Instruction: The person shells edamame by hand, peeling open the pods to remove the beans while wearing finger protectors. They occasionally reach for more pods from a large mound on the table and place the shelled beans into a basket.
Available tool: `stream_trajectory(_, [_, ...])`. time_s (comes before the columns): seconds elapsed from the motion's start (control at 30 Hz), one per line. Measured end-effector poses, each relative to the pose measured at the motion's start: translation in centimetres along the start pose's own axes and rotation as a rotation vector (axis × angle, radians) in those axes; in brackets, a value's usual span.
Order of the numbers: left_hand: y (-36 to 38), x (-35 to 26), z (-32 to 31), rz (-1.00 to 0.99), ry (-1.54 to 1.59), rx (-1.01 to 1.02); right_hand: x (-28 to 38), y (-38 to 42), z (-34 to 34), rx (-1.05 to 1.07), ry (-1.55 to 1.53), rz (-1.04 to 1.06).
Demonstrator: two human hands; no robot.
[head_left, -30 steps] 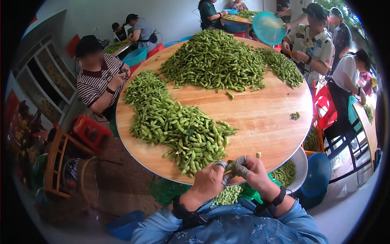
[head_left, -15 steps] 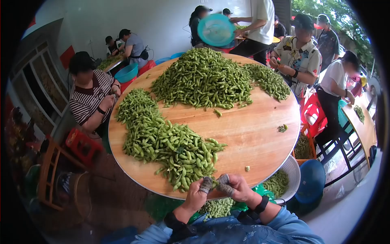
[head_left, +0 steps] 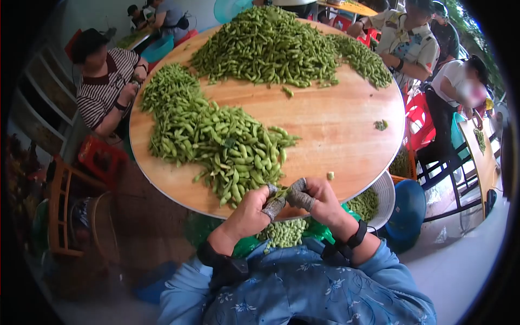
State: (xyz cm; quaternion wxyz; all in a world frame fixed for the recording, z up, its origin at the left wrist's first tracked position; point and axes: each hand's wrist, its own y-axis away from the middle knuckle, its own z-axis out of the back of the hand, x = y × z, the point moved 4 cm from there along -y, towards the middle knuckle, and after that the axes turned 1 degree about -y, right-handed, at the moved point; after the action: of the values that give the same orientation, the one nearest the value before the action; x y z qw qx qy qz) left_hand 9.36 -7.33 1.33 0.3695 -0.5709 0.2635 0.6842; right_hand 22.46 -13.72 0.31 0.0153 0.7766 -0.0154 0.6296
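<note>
Both my hands are at the near edge of the round table, their fingertips wrapped in grey cloth or tape. Between them is a green soybean pod (head_left: 280, 192), pinched from the left by my left hand (head_left: 253, 210) and from the right by my right hand (head_left: 320, 202). A heap of soybean pods (head_left: 238, 154) lies just beyond my left hand. Under my hands, pale green shelled beans (head_left: 284, 233) rest on a green plastic bag (head_left: 320, 233) at my lap. The fingers partly cover the pod.
A large pile of pods (head_left: 271, 49) covers the far side of the wooden table (head_left: 325, 130). To my right stand a white basket of pods (head_left: 385, 203) and a blue tub (head_left: 407, 208). A red stool (head_left: 103, 160) stands at left. Several people work around.
My view has tipped downward, so the table sits higher in the picture. My hands stay together at the pod. The person carrying the turquoise basin is now mostly out of view.
</note>
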Motion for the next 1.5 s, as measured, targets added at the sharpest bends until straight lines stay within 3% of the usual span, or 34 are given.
stream_trajectory(0.13, [0.1, -0.7, 0.2, -0.028, -0.193, -0.023, 0.5, 0.6, -0.8, -0.055, 0.088, 0.009])
stream_trajectory(0.23, [0.0, -0.4, 0.4, 0.048, -0.314, -0.097, 1.8, 0.8, -1.3, -0.035, 0.756, 0.369])
stream_trajectory(0.27, [-0.1, -0.1, 0.5, 0.050, -0.312, -0.096, 1.9, 0.8, -1.5, -0.034, 0.756, 0.366])
stream_trajectory(0.33, [-0.2, 0.6, 0.5, 0.106, -0.115, -0.031, 0.9, 0.6, -1.1, -0.100, 0.198, 0.005])
stream_trajectory(0.37, [-0.1, 0.7, 0.5, 0.107, -0.113, -0.027, 0.4, 0.4, -0.7, -0.128, 0.166, 0.055])
stream_trajectory(0.43, [0.0, 1.0, 0.8, 0.166, 0.197, -0.046, 0.4, 0.3, -0.3, -0.131, 0.152, 0.039])
stream_trajectory(0.6, [0.4, 1.1, 0.1, 0.094, -0.005, 0.013, 0.3, 0.5, -0.8, -0.074, 0.124, -0.026])
stream_trajectory(0.7, [0.8, 0.8, -0.3, 0.112, 0.246, 0.053, 0.0, 0.6, -0.5, 0.000, -0.007, -0.024])
stream_trajectory(0.8, [0.9, -0.4, -0.5, 0.028, 0.125, 0.013, 0.7, 1.0, -0.8, 0.028, -0.007, -0.039])
stream_trajectory(0.9, [1.0, 0.3, -0.6, 0.041, 0.075, -0.061, 0.8, 1.0, -0.8, 0.028, 0.254, 0.162])
stream_trajectory(1.03, [1.1, 0.0, -0.6, 0.090, 0.135, -0.065, 2.3, 1.4, -1.0, 0.026, 0.519, 0.193])
stream_trajectory(1.1, [1.6, 0.7, -1.5, 0.166, 0.113, 0.008, 3.1, 2.2, -0.5, -0.002, 0.389, 0.167])
stream_trajectory(1.13, [2.1, 1.2, -1.8, 0.223, -0.046, 0.103, 3.2, 2.7, 0.0, -0.041, 0.262, 0.155])
stream_trajectory(1.2, [2.7, 0.5, -2.6, 0.099, -0.225, 0.319, 3.3, 4.6, 3.1, -0.148, 0.250, 0.025])
stream_trajectory(1.23, [2.8, -0.8, -2.8, 0.163, -0.248, 0.445, 3.6, 5.8, 5.4, -0.154, 0.486, -0.017])
stream_trajectory(1.33, [2.7, -1.6, -2.5, 0.101, -0.215, 0.467, 6.1, 9.7, 10.5, -0.402, 0.778, -0.198])
stream_trajectory(1.37, [2.4, -0.7, -2.3, 0.021, -0.123, 0.349, 5.9, 11.2, 13.0, -0.466, 1.138, -0.179])
stream_trajectory(1.4, [1.7, -1.0, -1.6, -0.037, -0.232, 0.246, 6.4, 12.2, 13.9, -0.613, 1.095, -0.150])
stream_trajectory(1.5, [-1.4, -1.5, 0.9, -0.112, -0.561, -0.136, 7.4, 12.8, 14.2, -0.718, 1.209, -0.148])
